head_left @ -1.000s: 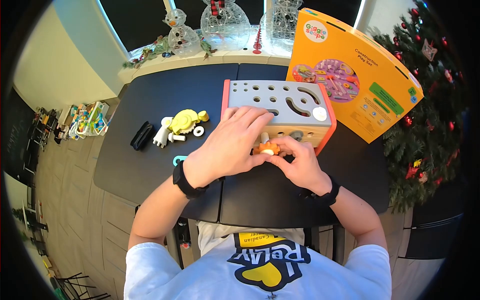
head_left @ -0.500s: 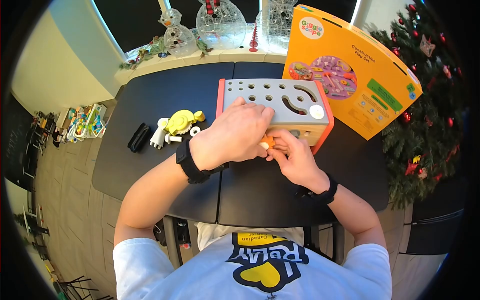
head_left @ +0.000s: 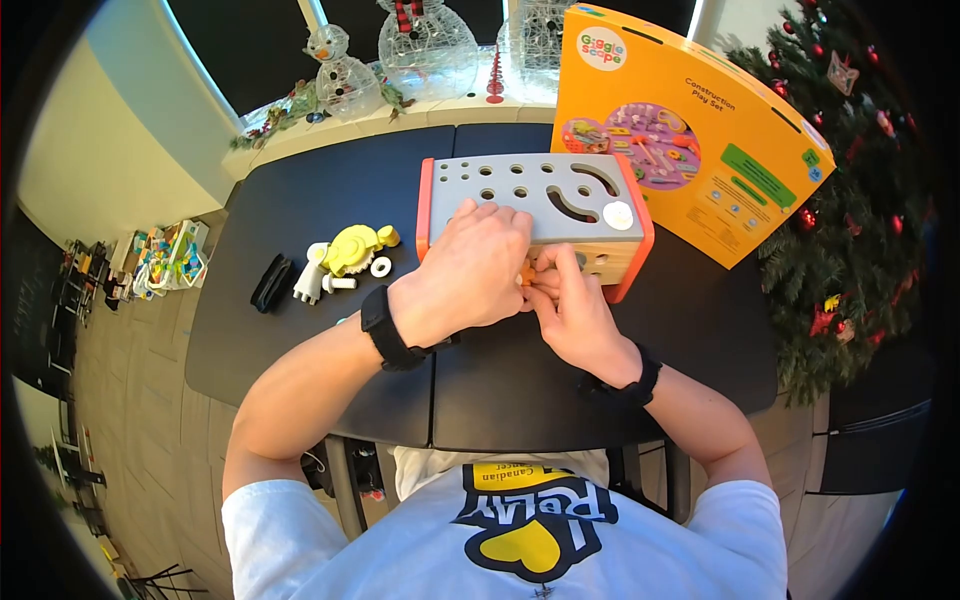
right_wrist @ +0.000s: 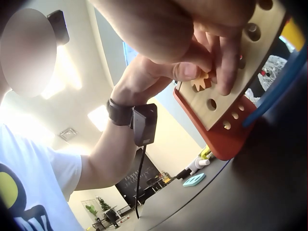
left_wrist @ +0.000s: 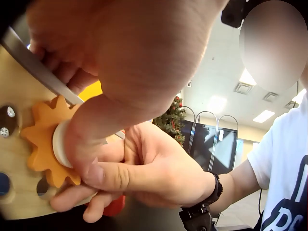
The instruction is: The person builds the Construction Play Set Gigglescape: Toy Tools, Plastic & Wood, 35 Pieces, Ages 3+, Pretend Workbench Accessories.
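Note:
A toy workbench point(head_left: 555, 195) stands before me with a grey holed top, a pale wooden front and red ends. At its front, an orange gear point(left_wrist: 43, 137) sits against the wood, with a white round bolt head point(left_wrist: 60, 143) at its centre. My left hand point(head_left: 465, 268) curls its fingers over the workbench's top edge, and its thumb presses the bolt head. My right hand point(head_left: 575, 312) pinches the gear's lower side between thumb and fingers. In the head view, the hands mostly hide the gear; its teeth show between them in the right wrist view.
Left of the workbench lie a yellow toothed piece point(head_left: 352, 252), a white ring point(head_left: 381, 267), a white bolt point(head_left: 342, 283) and a black strap-like item point(head_left: 271, 284). A teal piece point(right_wrist: 194, 180) lies near them. A tall yellow box point(head_left: 690, 140) stands behind on the right, beside a decorated tree point(head_left: 800, 290).
Both hands have brought the orange gear in toward the workbench front. The left hand's fingers have curled more, its thumb has come onto the bolt head, and the gear is now more hidden.

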`<state>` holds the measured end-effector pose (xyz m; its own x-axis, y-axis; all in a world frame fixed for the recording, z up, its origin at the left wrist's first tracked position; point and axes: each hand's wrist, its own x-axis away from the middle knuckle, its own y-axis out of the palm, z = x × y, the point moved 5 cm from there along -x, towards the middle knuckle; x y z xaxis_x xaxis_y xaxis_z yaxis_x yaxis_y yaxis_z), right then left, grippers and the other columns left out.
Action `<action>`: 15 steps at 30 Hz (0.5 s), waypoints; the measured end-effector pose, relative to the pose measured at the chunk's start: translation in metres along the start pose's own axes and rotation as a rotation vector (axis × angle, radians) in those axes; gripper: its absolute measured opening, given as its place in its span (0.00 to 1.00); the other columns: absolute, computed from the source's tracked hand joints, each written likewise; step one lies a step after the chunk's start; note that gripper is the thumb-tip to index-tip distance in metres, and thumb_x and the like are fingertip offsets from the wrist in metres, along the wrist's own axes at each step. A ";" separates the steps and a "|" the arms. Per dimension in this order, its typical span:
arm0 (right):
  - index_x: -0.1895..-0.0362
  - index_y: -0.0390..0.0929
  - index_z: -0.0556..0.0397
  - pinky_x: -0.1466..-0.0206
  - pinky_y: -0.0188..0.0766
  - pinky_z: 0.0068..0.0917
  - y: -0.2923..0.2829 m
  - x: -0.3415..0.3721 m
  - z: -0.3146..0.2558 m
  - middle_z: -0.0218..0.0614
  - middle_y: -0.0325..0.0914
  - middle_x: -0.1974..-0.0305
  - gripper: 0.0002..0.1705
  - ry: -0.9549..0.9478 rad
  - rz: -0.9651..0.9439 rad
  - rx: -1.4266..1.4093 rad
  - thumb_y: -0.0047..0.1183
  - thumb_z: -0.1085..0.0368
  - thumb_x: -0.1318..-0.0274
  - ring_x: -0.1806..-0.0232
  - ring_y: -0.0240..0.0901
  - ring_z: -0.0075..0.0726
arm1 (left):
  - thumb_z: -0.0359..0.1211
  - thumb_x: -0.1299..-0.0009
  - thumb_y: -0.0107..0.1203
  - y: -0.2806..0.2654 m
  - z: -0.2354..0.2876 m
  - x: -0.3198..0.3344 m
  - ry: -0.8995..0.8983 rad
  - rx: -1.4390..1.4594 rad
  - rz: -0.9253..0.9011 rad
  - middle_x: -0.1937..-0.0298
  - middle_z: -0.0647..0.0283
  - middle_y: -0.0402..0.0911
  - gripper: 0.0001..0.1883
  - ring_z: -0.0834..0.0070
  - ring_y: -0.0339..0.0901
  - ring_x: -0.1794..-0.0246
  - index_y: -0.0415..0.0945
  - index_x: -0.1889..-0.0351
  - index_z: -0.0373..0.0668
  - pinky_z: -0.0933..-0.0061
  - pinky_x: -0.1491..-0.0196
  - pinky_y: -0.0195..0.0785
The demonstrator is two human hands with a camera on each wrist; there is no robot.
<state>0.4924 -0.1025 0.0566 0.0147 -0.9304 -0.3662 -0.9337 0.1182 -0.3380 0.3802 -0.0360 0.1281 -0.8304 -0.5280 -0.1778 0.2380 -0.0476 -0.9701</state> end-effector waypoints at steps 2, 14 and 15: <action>0.49 0.59 0.57 0.61 0.82 0.41 0.000 0.000 0.002 0.51 0.86 0.65 0.16 -0.023 0.010 0.057 0.50 0.81 0.34 0.62 0.88 0.56 | 0.32 0.47 0.74 -0.002 -0.002 0.002 0.008 0.007 0.002 0.56 0.49 0.82 0.28 0.52 0.79 0.47 0.77 0.49 0.31 0.57 0.43 0.66; 0.51 0.69 0.57 0.66 0.82 0.37 -0.018 0.008 -0.012 0.48 0.86 0.63 0.15 -0.036 -0.014 0.182 0.61 0.74 0.36 0.66 0.88 0.49 | 0.34 0.47 0.74 0.003 -0.002 0.023 0.075 -0.031 0.274 0.50 0.56 0.80 0.36 0.57 0.77 0.46 0.75 0.38 0.36 0.59 0.44 0.65; 0.51 0.71 0.57 0.67 0.82 0.35 -0.025 0.007 -0.019 0.46 0.86 0.63 0.15 -0.047 -0.009 0.177 0.62 0.73 0.37 0.67 0.88 0.46 | 0.34 0.46 0.73 0.002 0.000 0.026 0.063 -0.046 0.270 0.46 0.55 0.78 0.37 0.57 0.75 0.43 0.74 0.35 0.36 0.58 0.42 0.65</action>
<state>0.5088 -0.1190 0.0788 0.0433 -0.9150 -0.4011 -0.8559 0.1731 -0.4873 0.3586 -0.0496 0.1210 -0.7703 -0.4622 -0.4394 0.4332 0.1265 -0.8924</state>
